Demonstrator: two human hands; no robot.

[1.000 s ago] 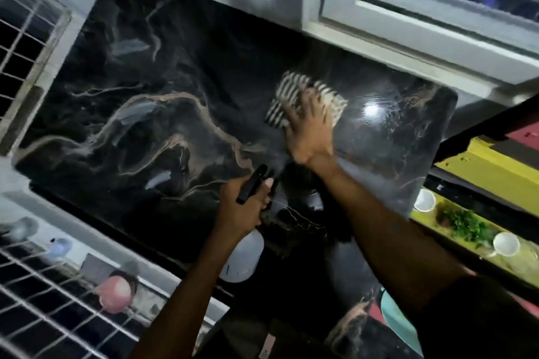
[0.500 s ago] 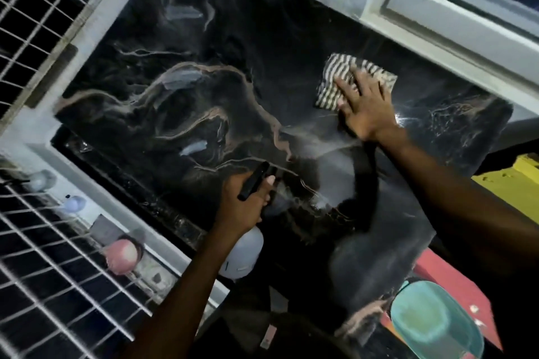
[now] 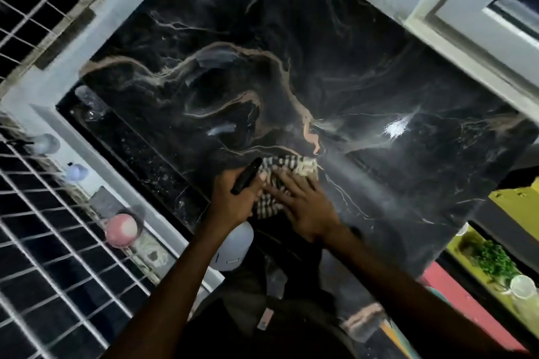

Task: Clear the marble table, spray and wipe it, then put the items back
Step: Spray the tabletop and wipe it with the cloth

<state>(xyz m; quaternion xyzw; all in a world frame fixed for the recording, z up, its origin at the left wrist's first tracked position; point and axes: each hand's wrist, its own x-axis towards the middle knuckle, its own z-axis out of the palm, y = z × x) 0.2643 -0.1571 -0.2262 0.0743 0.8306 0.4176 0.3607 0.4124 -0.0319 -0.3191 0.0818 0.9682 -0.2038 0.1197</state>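
Observation:
The black marble table [image 3: 291,73] with pale veins fills the middle of the view. My left hand [image 3: 233,198] grips a spray bottle [image 3: 233,248] by its black trigger head, the white body hanging below my fist at the table's near edge. My right hand [image 3: 303,207] lies flat, fingers spread, pressing a striped cloth [image 3: 288,169] onto the marble right beside my left hand. A wet streak and a bright light glare show on the marble to the right of the cloth.
A white metal grille [image 3: 43,256] runs along the left, with a pink ball-shaped item [image 3: 121,229] and pale ones on the ledge. A window frame [image 3: 466,26] stands behind the table. At right sit a yellow tray [image 3: 455,251] with greens [image 3: 493,259] and a white cup [image 3: 523,285].
My right hand has dragged the cloth from the far side of the table, near the window, back to the near edge beside my left hand. The spray bottle stays in my left hand.

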